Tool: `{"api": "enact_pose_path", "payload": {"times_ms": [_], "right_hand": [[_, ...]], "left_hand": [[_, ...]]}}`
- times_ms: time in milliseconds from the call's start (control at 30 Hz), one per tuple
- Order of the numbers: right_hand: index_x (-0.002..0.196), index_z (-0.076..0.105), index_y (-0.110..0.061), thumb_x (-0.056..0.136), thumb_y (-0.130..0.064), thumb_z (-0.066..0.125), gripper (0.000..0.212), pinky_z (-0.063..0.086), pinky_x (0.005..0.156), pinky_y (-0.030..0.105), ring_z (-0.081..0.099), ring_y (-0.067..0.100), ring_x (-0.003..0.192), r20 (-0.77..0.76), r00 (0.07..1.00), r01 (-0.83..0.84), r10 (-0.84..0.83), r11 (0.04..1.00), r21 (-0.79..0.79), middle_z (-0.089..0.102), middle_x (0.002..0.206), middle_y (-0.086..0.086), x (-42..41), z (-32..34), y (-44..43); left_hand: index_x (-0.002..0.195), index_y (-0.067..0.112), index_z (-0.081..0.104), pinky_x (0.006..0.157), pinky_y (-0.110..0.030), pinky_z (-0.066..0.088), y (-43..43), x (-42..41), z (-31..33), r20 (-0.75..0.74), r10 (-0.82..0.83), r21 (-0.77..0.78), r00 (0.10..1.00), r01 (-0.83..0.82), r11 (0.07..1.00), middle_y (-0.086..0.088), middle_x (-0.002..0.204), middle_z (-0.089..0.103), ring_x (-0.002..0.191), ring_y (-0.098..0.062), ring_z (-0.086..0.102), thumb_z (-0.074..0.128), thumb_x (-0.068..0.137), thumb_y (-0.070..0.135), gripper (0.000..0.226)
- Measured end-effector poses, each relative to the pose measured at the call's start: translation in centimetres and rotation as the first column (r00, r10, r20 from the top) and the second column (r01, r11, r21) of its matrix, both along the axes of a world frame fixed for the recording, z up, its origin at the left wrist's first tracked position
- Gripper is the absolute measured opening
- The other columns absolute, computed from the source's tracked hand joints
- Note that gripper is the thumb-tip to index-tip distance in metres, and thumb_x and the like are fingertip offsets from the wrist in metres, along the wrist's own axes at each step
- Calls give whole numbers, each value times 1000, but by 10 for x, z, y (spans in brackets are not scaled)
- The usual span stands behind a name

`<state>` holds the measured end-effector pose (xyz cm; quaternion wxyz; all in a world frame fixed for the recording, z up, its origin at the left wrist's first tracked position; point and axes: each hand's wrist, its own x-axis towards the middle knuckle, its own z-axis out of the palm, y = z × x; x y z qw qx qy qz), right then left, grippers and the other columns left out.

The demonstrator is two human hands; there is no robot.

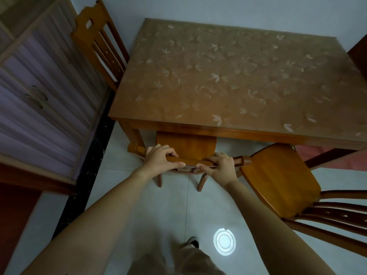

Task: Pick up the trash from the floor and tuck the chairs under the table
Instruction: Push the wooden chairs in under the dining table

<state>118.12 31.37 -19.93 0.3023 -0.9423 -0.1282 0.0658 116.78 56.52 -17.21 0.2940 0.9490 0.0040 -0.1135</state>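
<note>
The left hand [158, 158] and right hand [220, 165] sit side by side, fingers curled over the curved top rail of an orange-brown wooden chair [185, 144]. Just beyond the grip, its seat lies partly under the wooden table with a leaf-patterned cover [218, 132]. To the right of the grip, a second wooden chair [278, 179] stands pulled out.

Bare floor [139, 205] lies open at lower centre. A pulled-out chair [278, 181] blocks the right. A cabinet [39, 96] walls the left.
</note>
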Motion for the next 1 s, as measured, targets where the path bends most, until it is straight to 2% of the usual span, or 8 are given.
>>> {"api": "enact_pose_path", "payload": {"times_ms": [167,400,533,600,733,867,1000], "right_hand": [[94,73,-37,73,-86,42,62,26,80,32,46,11,87,6,1000,6,-6,1000,11,60,85,-11,16,-1,1],[97,73,-35,73,-87,42,65,31,81,32,47,10,84,5,1000,20,-19,1000,-14,61,84,-8,24,1,3],[103,71,-33,75,-86,41,67,34,86,33,48,10,90,-30,999,10,-12,997,-74,62,90,-11,17,6,7],[109,69,-28,80,-79,46,63,37,92,33,51,13,97,-16,999,31,-33,995,-97,64,96,-10,7,9,12],[125,62,-21,92,-54,56,48,31,108,37,53,21,115,95,994,64,-49,987,-150,64,117,-3,-17,16,23],[141,48,-25,95,-60,42,58,20,118,40,41,21,136,167,983,111,-70,961,-253,52,142,0,-46,34,32],[151,32,-31,100,-63,28,61,12,121,40,30,19,144,256,951,239,-174,939,-248,42,152,-1,-89,54,37]], "left_hand": [[83,38,64,88,-37,30,1,14,1,-10,13,-17,1000,-14,1000,21,85,50,99,-14,46,63,64,77,43],[82,42,60,82,-33,27,3,20,-2,14,-1,-10,1000,1,1000,20,90,55,96,-12,44,53,60,85,50],[93,41,63,85,-32,28,6,10,-2,77,-33,35,996,31,999,18,93,56,94,-11,44,55,72,77,43],[109,36,66,91,-32,31,13,0,-4,153,-94,38,984,90,995,14,103,61,100,-13,48,56,81,66,43],[133,25,54,108,-37,28,29,-14,-1,214,-250,89,944,236,968,5,128,58,122,-18,47,53,94,42,42],[143,26,41,118,-41,16,39,-24,19,231,-396,226,889,347,910,4,147,44,138,-17,34,38,98,48,50],[149,31,27,120,-42,7,37,-43,38,327,-517,288,791,438,852,8,155,28,145,-16,20,22,99,55,56]]}}
